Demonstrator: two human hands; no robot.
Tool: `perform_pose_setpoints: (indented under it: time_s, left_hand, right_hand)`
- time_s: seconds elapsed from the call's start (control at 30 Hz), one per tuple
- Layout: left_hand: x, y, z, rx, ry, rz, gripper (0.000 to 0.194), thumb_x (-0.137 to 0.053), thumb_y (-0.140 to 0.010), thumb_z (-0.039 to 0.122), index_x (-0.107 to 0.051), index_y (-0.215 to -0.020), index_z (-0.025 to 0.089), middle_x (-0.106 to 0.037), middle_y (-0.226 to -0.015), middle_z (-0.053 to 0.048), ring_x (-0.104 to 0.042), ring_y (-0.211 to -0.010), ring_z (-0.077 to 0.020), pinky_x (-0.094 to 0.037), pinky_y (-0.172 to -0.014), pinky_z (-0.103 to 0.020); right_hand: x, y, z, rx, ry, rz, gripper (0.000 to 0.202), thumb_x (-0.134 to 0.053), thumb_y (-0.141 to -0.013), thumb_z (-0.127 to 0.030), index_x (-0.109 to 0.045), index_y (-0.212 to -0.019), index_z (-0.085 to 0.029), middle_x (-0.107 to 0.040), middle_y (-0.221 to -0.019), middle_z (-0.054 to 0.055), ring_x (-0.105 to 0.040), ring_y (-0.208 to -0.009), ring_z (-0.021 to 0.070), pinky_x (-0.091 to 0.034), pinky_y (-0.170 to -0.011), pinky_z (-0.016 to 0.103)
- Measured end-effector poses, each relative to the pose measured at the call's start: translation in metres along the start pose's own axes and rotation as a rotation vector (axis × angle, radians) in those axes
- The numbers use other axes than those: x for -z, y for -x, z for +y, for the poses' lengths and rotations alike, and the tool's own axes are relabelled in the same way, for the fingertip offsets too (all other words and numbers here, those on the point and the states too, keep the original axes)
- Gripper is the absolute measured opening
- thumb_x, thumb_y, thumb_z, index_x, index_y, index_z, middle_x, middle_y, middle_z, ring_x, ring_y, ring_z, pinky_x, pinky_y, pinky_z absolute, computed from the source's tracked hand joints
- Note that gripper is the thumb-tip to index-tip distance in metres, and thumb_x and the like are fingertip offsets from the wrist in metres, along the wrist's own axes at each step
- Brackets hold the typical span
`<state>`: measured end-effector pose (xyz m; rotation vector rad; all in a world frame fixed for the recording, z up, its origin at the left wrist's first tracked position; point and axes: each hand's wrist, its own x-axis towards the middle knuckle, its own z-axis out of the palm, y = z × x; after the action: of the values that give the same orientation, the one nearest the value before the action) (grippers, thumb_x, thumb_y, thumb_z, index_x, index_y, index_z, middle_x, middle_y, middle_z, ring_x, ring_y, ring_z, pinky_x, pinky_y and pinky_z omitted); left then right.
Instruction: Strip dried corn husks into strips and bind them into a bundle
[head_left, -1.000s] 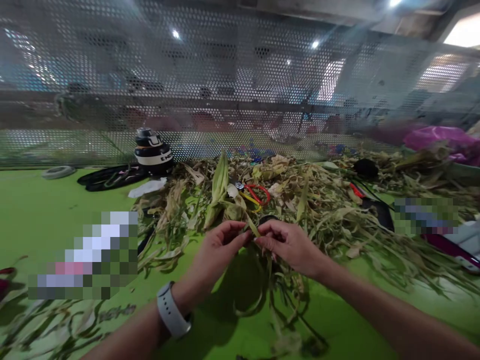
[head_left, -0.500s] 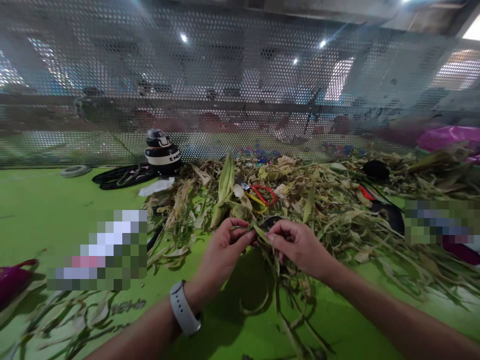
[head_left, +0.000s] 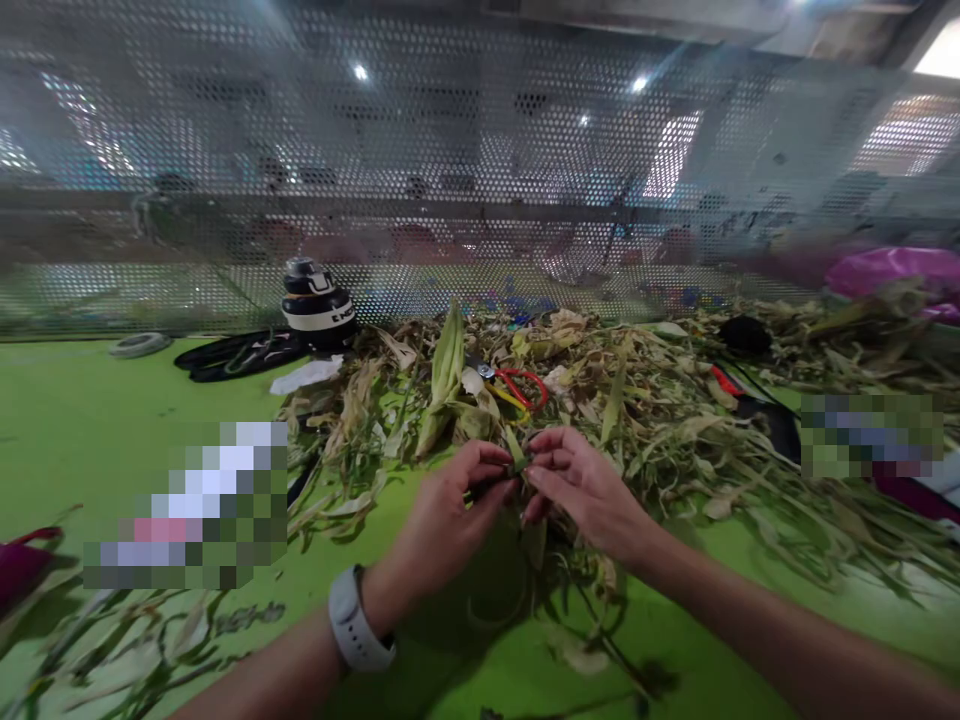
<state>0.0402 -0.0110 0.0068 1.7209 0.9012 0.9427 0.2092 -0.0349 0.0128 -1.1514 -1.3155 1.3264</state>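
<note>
Between my two hands is a small strip of green husk, pinched near its middle. My left hand, with a white watch band on its wrist, has thumb and fingers pressed together on the strip. Close against it, my right hand pinches the strip's other side with curled fingers. Some strands hang below the right hand and are partly hidden by it. Just beyond the hands lie scissors with red and yellow handles and a pale green husk pointing upward.
A heap of dried husks and leaves spreads across the green table. A black bottle with a white band stands at back left beside a tape roll. A perforated metal screen closes the far side. Purple plastic lies far right.
The green strip has turned from slanting towards my right hand to pointing away from me. My hands have come closer together, and the strands below have shifted.
</note>
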Motion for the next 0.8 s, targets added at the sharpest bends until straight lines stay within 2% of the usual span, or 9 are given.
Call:
perform_pose_setpoints:
  time_s: [0.1, 0.23, 0.3, 0.4, 0.53, 0.63, 0.73, 0.8]
  left_hand:
    - [0.004, -0.001, 0.005, 0.013, 0.028, -0.08, 0.018, -0.057, -0.078, 0.027, -0.057, -0.095, 0.02, -0.066, -0.091, -0.005, -0.063, -0.086, -0.019, -0.048, -0.074, -0.027]
    - [0.004, -0.001, 0.009, 0.023, 0.106, -0.187, 0.018, -0.056, -0.079, 0.025, -0.059, -0.096, 0.021, -0.066, -0.093, -0.006, -0.062, -0.088, -0.0199, -0.047, -0.078, -0.029]
    - [0.004, 0.0, 0.012, 0.063, 0.157, -0.218, 0.018, -0.057, -0.078, 0.025, -0.061, -0.094, 0.021, -0.066, -0.091, -0.006, -0.061, -0.087, -0.0192, -0.047, -0.077, -0.028]
    - [0.004, 0.0, 0.016, 0.144, 0.228, -0.21, 0.02, -0.061, -0.074, 0.026, -0.063, -0.093, 0.022, -0.066, -0.087, -0.003, -0.059, -0.079, -0.016, -0.046, -0.07, -0.023]
    - [0.002, 0.001, 0.015, 0.21, 0.249, -0.257, 0.021, -0.061, -0.074, 0.033, -0.067, -0.091, 0.022, -0.062, -0.076, 0.0, -0.051, -0.064, -0.012, -0.042, -0.061, -0.02]
    - [-0.001, 0.004, 0.014, 0.238, 0.238, -0.37, 0.019, -0.059, -0.075, 0.037, -0.069, -0.081, 0.022, -0.056, -0.064, 0.002, -0.045, -0.057, -0.0108, -0.038, -0.056, -0.019]
    - [-0.001, 0.007, 0.017, 0.247, 0.22, -0.534, 0.023, -0.055, -0.078, 0.039, -0.067, -0.068, 0.021, -0.048, -0.058, 0.003, -0.038, -0.054, -0.0101, -0.033, -0.053, -0.019]
    - [0.0, 0.01, 0.022, 0.27, 0.223, -0.611, 0.026, -0.054, -0.079, 0.04, -0.067, -0.067, 0.021, -0.045, -0.056, 0.003, -0.034, -0.051, -0.0093, -0.029, -0.049, -0.019]
  right_hand:
    - [0.002, -0.001, -0.004, -0.089, -0.131, -0.057, 0.023, -0.051, -0.083, -0.032, -0.044, -0.1, -0.019, -0.054, -0.07, -0.004, -0.063, -0.052, 0.0117, -0.048, -0.052, 0.024]
    - [0.007, -0.004, -0.006, -0.123, 0.032, -0.095, 0.031, -0.06, -0.075, -0.045, -0.053, -0.089, -0.018, -0.051, -0.056, -0.007, -0.049, -0.035, 0.0073, -0.034, -0.034, 0.019]
    - [0.009, -0.005, -0.007, -0.031, 0.141, -0.024, 0.029, -0.066, -0.07, -0.043, -0.058, -0.077, -0.016, -0.051, -0.057, -0.005, -0.047, -0.043, 0.0062, -0.036, -0.041, 0.019]
    - [0.009, -0.006, -0.011, 0.106, 0.17, 0.103, 0.024, -0.068, -0.069, -0.039, -0.063, -0.067, -0.016, -0.055, -0.066, -0.002, -0.05, -0.064, 0.0091, -0.041, -0.06, 0.021]
    - [0.005, -0.005, -0.012, 0.049, 0.048, 0.094, 0.025, -0.069, -0.068, -0.04, -0.062, -0.069, -0.016, -0.055, -0.065, -0.002, -0.047, -0.062, 0.0094, -0.038, -0.059, 0.022]
    - [0.003, -0.005, -0.008, 0.027, -0.002, 0.089, 0.028, -0.068, -0.069, -0.042, -0.059, -0.071, -0.015, -0.05, -0.062, -0.004, -0.041, -0.055, 0.0073, -0.033, -0.052, 0.02]
    - [0.005, -0.008, -0.003, 0.05, -0.008, 0.149, 0.03, -0.065, -0.071, -0.044, -0.054, -0.07, -0.016, -0.042, -0.056, -0.006, -0.033, -0.049, 0.0057, -0.027, -0.045, 0.019]
    - [0.007, -0.01, -0.001, 0.061, -0.003, 0.2, 0.031, -0.064, -0.072, -0.045, -0.052, -0.07, -0.016, -0.038, -0.054, -0.008, -0.031, -0.046, 0.0055, -0.024, -0.043, 0.02]
